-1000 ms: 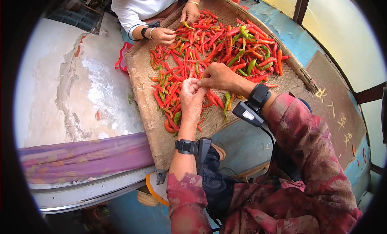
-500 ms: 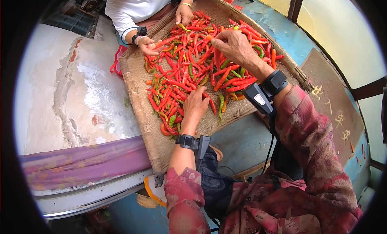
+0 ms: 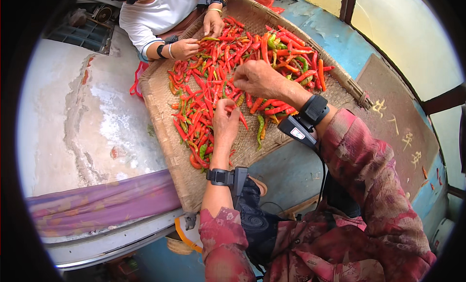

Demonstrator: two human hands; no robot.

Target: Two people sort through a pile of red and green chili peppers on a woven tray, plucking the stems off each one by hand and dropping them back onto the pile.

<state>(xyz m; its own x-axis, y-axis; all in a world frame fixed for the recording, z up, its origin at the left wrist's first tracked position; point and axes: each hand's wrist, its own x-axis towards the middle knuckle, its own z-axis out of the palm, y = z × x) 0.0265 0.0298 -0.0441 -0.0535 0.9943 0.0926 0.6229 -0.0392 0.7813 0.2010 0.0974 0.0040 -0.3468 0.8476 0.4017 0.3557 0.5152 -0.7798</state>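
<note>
A shallow woven tray in front of me holds many red chili peppers, with some green and orange ones mixed in. My left hand is low over the near part of the pile, fingers curled, with a red chili pepper sticking out beside the fingertips. Over the middle of the tray, my right hand is closed with its fingers bent down; whatever it holds is hidden behind the hand. Beyond its wrist lies a heap of larger red and green chili peppers.
Across the tray, a person in a white top works with both hands around a yellow-green pepper. A cracked pale surface with purple cloth lies left. At right are a brown board, a few loose peppers and framed panes.
My right hand has come left and nearer, away from the larger peppers. My left hand has shifted slightly up the pile. The other person's hands have drawn together at a yellow-green pepper.
</note>
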